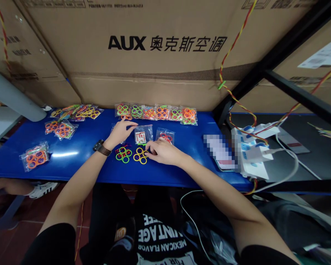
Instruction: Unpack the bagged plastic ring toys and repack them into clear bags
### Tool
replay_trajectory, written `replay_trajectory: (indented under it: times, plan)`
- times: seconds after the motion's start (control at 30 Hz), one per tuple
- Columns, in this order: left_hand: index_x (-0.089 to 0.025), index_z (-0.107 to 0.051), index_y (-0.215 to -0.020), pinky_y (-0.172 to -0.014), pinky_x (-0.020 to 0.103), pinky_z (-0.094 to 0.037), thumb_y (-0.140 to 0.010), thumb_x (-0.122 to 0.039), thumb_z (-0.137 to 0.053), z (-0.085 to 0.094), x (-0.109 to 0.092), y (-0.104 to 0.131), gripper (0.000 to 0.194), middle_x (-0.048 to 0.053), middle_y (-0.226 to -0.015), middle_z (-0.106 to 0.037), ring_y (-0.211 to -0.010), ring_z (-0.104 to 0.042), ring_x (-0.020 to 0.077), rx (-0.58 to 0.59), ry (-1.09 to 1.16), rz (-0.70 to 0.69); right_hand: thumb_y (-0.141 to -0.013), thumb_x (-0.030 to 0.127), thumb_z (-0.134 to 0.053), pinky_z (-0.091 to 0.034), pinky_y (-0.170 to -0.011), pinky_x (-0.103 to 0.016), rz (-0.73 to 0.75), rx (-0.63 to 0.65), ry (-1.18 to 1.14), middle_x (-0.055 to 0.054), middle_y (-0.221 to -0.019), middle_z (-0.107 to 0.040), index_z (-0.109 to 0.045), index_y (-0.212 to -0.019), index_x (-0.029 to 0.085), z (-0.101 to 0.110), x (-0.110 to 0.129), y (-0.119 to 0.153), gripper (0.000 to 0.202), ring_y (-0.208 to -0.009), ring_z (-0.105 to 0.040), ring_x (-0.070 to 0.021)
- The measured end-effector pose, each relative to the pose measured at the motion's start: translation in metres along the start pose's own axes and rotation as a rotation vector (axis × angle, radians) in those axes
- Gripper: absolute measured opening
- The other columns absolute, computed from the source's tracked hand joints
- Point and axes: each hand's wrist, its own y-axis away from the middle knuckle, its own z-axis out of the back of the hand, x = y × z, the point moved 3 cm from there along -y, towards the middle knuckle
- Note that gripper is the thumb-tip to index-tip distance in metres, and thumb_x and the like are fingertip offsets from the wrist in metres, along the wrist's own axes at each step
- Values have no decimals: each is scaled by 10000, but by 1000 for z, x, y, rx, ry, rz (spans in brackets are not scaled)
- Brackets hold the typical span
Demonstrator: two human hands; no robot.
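Observation:
My left hand (122, 132) hovers over a clear bag at the middle of the blue table, its thumb and fingers apart, holding nothing. My right hand (161, 151) has its fingers bent together at the right edge of the yellow rings (140, 156); whatever may be between the fingertips is hidden. Green rings (124, 154) with red pieces lie left of the yellow ones. Just beyond the yellow rings lies a clear bag (146, 129) with a white-and-red card (140, 137). Another bag with red rings (166, 137) is partly behind my right hand.
Filled ring bags (162, 112) line the back edge of the blue table (79, 165). More bags (63, 129) lie at the left. A phone (220, 151) and a power strip (251, 158) are at the right. Cardboard boxes (154, 62) stand behind. Another person's shoe (42, 189) shows lower left.

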Motion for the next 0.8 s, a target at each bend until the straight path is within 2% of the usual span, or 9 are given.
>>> replay_trajectory:
  times: [0.1,0.27,0.43,0.53,0.67,0.73,0.8]
  plan:
    - [-272,-811,-1128,-1337,584,-245,-1031,-263,-618,-1,1,1,216,26,-1195,-827,-1106,-765,229,17,-28,-1,-1012,351,-619,-405,-889,-381,-22,5,28,24,-731,-668,-657,-1096,203,1,1,0,175,-683,-622,-184]
    - [-253,-810,-1114,-1343,579,-229,-1027,-228,-622,-1,-1,1,209,37,-1189,-828,-1093,-766,224,33,-43,-7,-957,326,-639,-395,-875,-387,-37,-4,78,-16,-791,-711,-685,-941,209,1,2,-1,127,-727,-637,-200]
    - [-246,-816,-1100,-1328,574,-267,-1019,-219,-637,-2,-3,1,199,33,-1179,-832,-1090,-770,231,17,-36,-13,-916,261,-667,-392,-871,-375,-41,-1,1,24,-708,-669,-679,-899,202,2,1,-2,62,-664,-595,-159]
    - [-262,-818,-1084,-1320,584,-275,-1017,-238,-646,-3,0,0,186,29,-1168,-834,-1094,-771,241,0,-6,-7,-936,294,-673,-429,-828,-351,-43,57,-220,41,-702,-654,-668,-911,208,8,-1,0,90,-652,-590,-140]
    - [-253,-812,-1010,-1327,585,-243,-998,-266,-681,-3,2,0,133,33,-1098,-843,-1052,-775,241,-65,50,-17,-955,418,-696,-487,-723,-313,-7,168,-583,-11,-872,-719,-674,-929,216,22,-4,7,205,-753,-625,-151]
    - [-238,-796,-963,-1325,580,-241,-978,-284,-712,0,-2,0,97,37,-1052,-843,-1011,-776,229,-115,103,-20,-931,450,-743,-512,-731,-314,16,163,-693,-22,-923,-730,-681,-926,218,27,-7,10,240,-783,-635,-148]
    - [-220,-778,-944,-1273,562,-345,-960,-317,-737,2,-9,0,107,57,-1037,-837,-1001,-771,224,-148,196,-7,-896,445,-797,-540,-765,-314,17,123,-809,-27,-966,-743,-669,-895,220,31,-12,11,259,-823,-664,-142]
